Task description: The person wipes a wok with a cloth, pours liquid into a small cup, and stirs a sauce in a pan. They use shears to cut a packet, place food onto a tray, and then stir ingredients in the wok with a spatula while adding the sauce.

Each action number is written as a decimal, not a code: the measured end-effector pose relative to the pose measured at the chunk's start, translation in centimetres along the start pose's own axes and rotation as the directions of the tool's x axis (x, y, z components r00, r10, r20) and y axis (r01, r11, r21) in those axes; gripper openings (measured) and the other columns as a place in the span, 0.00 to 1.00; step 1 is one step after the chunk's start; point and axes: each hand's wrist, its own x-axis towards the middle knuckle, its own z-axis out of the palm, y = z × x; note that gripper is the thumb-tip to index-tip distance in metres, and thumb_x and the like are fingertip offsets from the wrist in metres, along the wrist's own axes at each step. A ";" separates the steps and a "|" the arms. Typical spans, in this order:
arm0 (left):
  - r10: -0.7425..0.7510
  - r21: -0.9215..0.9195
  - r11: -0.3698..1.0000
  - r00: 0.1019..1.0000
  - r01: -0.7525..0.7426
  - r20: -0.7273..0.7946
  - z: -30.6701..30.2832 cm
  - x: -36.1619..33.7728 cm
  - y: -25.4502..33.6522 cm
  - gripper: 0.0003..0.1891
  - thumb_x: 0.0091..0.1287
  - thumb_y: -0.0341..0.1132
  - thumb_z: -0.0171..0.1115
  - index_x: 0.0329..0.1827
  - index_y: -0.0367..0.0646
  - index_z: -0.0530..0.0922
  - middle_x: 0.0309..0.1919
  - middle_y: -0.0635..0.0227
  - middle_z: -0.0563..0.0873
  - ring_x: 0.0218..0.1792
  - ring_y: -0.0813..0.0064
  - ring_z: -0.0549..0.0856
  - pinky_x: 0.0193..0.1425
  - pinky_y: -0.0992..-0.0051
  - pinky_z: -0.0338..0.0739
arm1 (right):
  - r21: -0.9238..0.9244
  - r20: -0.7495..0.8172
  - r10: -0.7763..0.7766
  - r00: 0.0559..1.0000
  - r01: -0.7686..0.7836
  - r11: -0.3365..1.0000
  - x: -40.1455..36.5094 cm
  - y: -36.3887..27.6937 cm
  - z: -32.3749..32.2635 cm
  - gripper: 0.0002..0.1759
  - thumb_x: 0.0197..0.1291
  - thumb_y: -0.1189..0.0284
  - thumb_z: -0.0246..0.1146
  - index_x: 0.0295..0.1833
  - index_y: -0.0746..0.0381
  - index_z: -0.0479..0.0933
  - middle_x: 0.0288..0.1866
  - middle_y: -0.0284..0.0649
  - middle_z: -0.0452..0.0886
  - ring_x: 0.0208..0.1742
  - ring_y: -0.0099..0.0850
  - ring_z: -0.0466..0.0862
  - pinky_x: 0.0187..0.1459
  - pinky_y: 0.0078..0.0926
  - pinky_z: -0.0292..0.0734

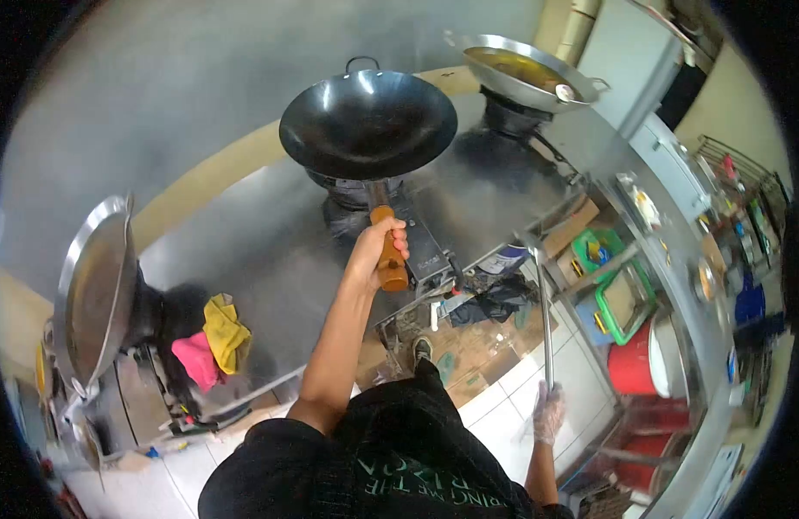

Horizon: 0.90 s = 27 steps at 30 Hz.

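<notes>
My left hand (378, 248) is wrapped round the wooden handle of a black wok (369, 125). The wok rests on a gas burner (352, 195), and nothing shows inside its dark bowl. Low on the right, my right hand (548, 413), in a clear plastic glove, grips a long metal-handled utensil (545, 320). Its shaft points up and away, apart from the wok. The utensil's far end is blurred, so whether it is a ladle or a spatula cannot be made out.
A large pan of yellowish oil (525, 65) sits on the back right burner. Another large pan (95, 290) stands at left, near pink (198, 362) and yellow cloths (226, 333). Shelving at right holds a green basket (624, 303) and a red bucket (633, 363).
</notes>
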 end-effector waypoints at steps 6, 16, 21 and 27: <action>-0.035 -0.088 0.996 0.990 0.023 -0.137 1.2 5.3 -1.5 0.05 0.61 0.32 0.57 0.31 0.45 0.70 0.19 0.76 0.72 0.18 0.83 0.73 0.25 0.78 0.73 | 0.044 0.005 -0.312 0.950 0.311 0.949 17.7 -9.3 4.7 0.18 0.63 0.58 0.57 0.37 0.65 0.73 0.24 0.53 0.76 0.27 0.51 0.78 0.27 0.44 0.71; -0.131 -0.082 0.990 0.968 0.116 -0.215 2.8 6.0 -3.2 0.17 0.65 0.47 0.57 0.43 0.41 0.73 0.30 0.67 0.80 0.31 0.73 0.82 0.36 0.71 0.78 | -0.288 0.028 -0.791 0.611 0.763 0.579 32.5 -13.6 18.2 0.19 0.63 0.59 0.53 0.48 0.63 0.75 0.33 0.45 0.79 0.33 0.39 0.80 0.30 0.39 0.76; 0.582 0.690 0.723 0.506 0.036 -0.636 -9.4 -3.5 1.2 0.15 0.63 0.41 0.56 0.42 0.37 0.78 0.30 0.60 0.83 0.33 0.69 0.82 0.38 0.70 0.76 | -0.320 0.332 -0.451 0.829 0.548 0.773 27.7 -21.7 10.5 0.22 0.63 0.60 0.52 0.56 0.64 0.73 0.48 0.47 0.79 0.48 0.40 0.79 0.44 0.37 0.76; 0.877 0.285 0.247 -0.088 0.926 -0.472 -35.9 -22.0 1.3 0.28 0.52 0.59 0.64 0.43 0.43 0.80 0.41 0.57 0.83 0.42 0.59 0.82 0.43 0.63 0.77 | -0.078 -0.133 -0.564 0.815 0.559 0.826 24.8 -28.1 1.2 0.24 0.66 0.58 0.48 0.58 0.63 0.71 0.57 0.49 0.73 0.59 0.41 0.72 0.53 0.38 0.73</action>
